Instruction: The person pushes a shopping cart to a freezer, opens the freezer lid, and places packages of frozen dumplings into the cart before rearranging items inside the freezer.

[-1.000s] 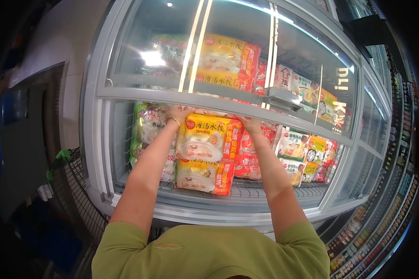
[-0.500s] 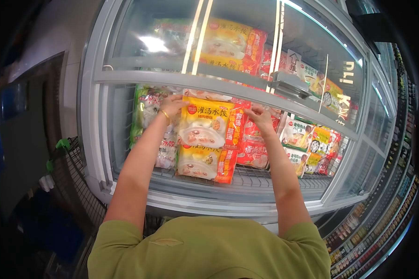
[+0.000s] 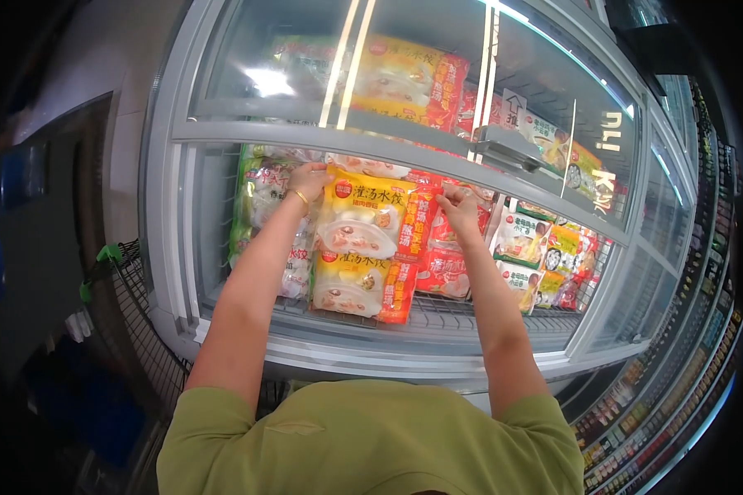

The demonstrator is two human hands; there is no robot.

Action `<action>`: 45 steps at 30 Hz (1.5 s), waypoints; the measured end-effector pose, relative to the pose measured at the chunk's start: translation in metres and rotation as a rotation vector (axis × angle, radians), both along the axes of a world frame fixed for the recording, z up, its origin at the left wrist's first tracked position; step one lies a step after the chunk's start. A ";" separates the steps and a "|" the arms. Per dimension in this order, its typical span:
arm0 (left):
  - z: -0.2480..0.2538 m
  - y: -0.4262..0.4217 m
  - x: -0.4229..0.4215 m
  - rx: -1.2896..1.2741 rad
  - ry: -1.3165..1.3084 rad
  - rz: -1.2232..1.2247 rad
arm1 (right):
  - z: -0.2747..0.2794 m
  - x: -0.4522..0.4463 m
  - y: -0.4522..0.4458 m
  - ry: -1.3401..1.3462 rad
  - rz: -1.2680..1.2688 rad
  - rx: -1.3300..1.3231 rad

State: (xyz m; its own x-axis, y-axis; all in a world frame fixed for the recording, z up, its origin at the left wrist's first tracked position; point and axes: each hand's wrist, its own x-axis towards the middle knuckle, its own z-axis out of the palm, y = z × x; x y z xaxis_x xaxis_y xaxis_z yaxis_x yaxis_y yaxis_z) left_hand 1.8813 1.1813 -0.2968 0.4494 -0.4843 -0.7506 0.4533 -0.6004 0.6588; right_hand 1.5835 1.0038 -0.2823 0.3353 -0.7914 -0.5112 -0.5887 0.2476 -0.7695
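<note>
Here, the left hand (image 3: 309,181) has its fingers closed on the top-left corner of the yellow-and-red dumpling bag (image 3: 359,219), and the right hand (image 3: 463,212) pinches its top-right corner between fingertips. That bag sits inside the chest freezer (image 3: 371,360), a matching bag (image 3: 348,290) just below it, green-edged dumpling bags (image 3: 262,198) to its left, red dumpling bags (image 3: 444,274) to its right, the glass lid (image 3: 239,91) beyond its top edge

Left hand (image 3: 309,180) is pinching the upper left corner of a yellow-and-red dumpling bag (image 3: 362,213); right hand (image 3: 461,208) is pinching its upper right corner. The bag is overlapping a similar lower bag (image 3: 351,289) inside a freezer (image 3: 388,361). Wire cart (image 3: 149,326) is standing at left.
</note>
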 end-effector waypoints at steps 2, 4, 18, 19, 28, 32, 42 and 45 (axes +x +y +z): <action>-0.002 -0.002 -0.003 -0.037 -0.029 0.056 | -0.001 0.003 -0.004 0.090 0.087 0.043; 0.030 -0.009 -0.009 0.079 -0.388 -0.135 | 0.016 0.008 0.003 0.199 0.157 -0.262; 0.069 0.001 -0.048 0.208 -1.029 -1.217 | 0.088 0.030 0.042 0.268 0.835 -0.731; 0.081 0.001 -0.044 0.240 -0.973 -1.232 | 0.104 0.031 0.042 0.263 0.828 -0.754; 0.190 0.004 -0.067 -0.321 -1.031 -0.702 | 0.252 0.011 0.064 0.035 0.625 -0.872; 0.364 0.027 -0.097 -0.757 -0.546 -0.296 | 0.270 -0.026 0.092 -0.031 0.450 -0.913; 0.601 0.153 -0.157 -1.831 -0.320 -0.770 | 0.269 -0.109 0.189 0.016 0.419 -1.010; 0.616 0.170 -0.194 -1.761 -0.267 -0.748 | 0.274 -0.120 0.211 0.011 0.391 -0.934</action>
